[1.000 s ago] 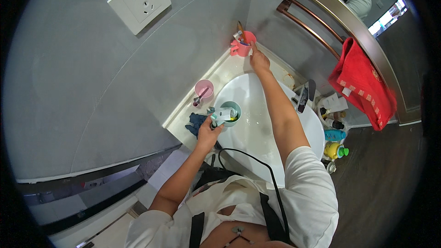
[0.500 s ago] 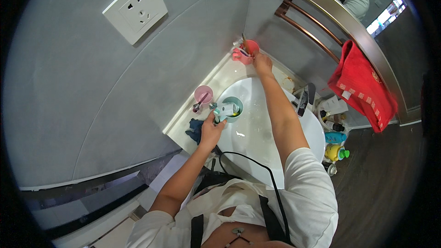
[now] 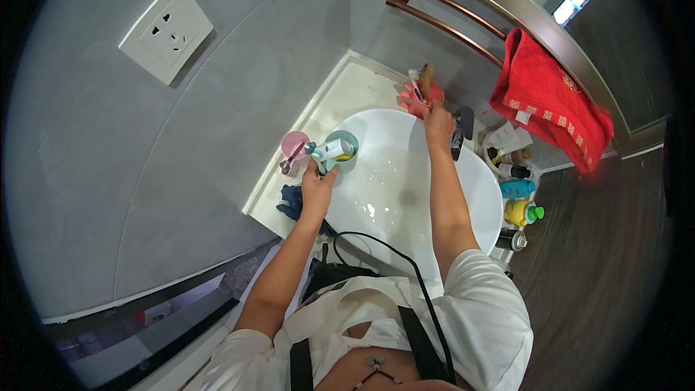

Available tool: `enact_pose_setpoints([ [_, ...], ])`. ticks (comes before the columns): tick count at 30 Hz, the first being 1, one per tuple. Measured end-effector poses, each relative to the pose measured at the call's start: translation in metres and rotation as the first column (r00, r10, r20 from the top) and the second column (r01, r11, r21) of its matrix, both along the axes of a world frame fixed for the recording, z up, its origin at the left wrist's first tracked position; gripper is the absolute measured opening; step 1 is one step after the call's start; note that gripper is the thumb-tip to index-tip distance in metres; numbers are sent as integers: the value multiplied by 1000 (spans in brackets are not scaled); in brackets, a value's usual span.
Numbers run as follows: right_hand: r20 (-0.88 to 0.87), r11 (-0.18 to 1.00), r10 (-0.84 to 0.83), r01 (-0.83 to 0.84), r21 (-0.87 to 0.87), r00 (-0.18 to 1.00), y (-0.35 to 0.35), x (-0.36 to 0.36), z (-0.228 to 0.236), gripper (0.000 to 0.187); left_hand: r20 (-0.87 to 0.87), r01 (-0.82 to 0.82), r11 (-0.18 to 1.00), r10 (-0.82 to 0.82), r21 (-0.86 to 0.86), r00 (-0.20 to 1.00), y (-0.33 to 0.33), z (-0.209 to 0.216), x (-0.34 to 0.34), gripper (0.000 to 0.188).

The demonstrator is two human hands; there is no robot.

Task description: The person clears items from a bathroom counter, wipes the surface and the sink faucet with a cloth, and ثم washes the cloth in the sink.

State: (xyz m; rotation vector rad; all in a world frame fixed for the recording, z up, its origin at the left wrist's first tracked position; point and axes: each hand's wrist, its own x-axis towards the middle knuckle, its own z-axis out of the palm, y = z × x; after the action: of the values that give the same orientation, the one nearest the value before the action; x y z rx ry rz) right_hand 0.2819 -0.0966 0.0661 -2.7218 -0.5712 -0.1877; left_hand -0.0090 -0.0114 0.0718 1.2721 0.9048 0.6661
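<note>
We saw right hand (image 3: 438, 129) closed on red cup (image 3: 418, 108), worktop's (image 3: 362, 78) back edge; left hand (image 3: 316, 192) seemingly gripping teal cup (image 3: 347, 166); tilting risked spills.

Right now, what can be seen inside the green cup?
The green cup holds a white tube and something yellow. The tube covers part of the inside; whatever lies beneath it is hidden.

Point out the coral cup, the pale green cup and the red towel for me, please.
Coral cup (image 3: 415, 108): head view, on its outer wall.
Pale green cup (image 3: 344, 137): head view, on its inner wall near the rim.
Red towel (image 3: 548, 94): head view, on the middle of its cloth.
</note>
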Motion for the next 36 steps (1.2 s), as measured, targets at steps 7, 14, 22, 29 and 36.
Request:
enact_pose_setpoints([
  [7, -38, 997, -71, 71, -13, 997, -9, -8, 8, 20, 33, 12, 999, -13, 48, 999, 0, -7, 10, 36],
  [14, -173, 952, 206, -156, 264, 963, -18, -65, -3, 19, 38, 14, 1000, -14, 22, 999, -7, 0, -2, 35],
  [22, -319, 757, 646, -528, 385, 693, -9, -151, -39, 15, 41, -7, 985, 14, -170, 999, -42, 13, -97, 29],
  [29, -86, 434, 899, -846, 311, 430, 17, -213, -14, 13, 31, -270, 944, 281, -192, 959, -63, 4, -189, 38],
  [36, -160, 68, 981, -972, -226, 106, 31, -277, -31, 41, -38, -412, 897, 412, -158, 911, -76, 6, -235, 40],
])
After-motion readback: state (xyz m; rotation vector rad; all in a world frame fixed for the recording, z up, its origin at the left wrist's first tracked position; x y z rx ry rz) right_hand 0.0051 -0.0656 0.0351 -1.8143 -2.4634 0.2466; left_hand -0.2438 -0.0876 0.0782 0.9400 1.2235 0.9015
